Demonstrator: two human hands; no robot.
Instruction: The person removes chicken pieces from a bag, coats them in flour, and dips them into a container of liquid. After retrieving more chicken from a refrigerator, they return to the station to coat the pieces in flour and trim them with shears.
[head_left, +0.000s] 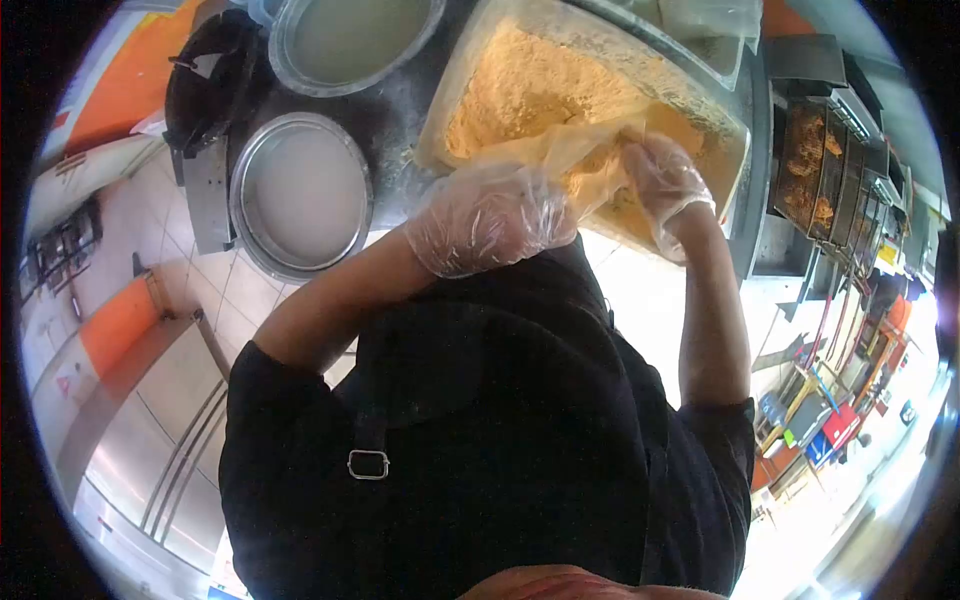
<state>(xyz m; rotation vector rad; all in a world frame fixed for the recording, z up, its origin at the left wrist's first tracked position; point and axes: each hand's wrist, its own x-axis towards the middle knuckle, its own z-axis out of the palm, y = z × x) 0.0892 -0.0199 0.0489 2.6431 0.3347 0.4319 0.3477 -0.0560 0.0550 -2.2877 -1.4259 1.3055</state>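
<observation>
Both my hands wear clear plastic gloves. My left hand (495, 215) is closed at the near edge of a large plastic tub (440, 120), its fingers partly hidden under the wrinkled glove. Opposite it, my right hand (668, 180) has its fingers pinched together over the tub's right half. Between the two hands stretches a thin, translucent piece of plastic (575, 150), which looks like a bag or a loose glove, tinted by the breading. Orange-yellow powdery breading (540, 75) fills the tub, heaped toward its far left side.
Left of the tub are a round metal pan (305, 195) of whitish liquid and a larger round basin (355, 40) of cloudy liquid. Another clear container (700, 40) stands behind the tub. At right, fryer baskets (805, 165) hold browned pieces.
</observation>
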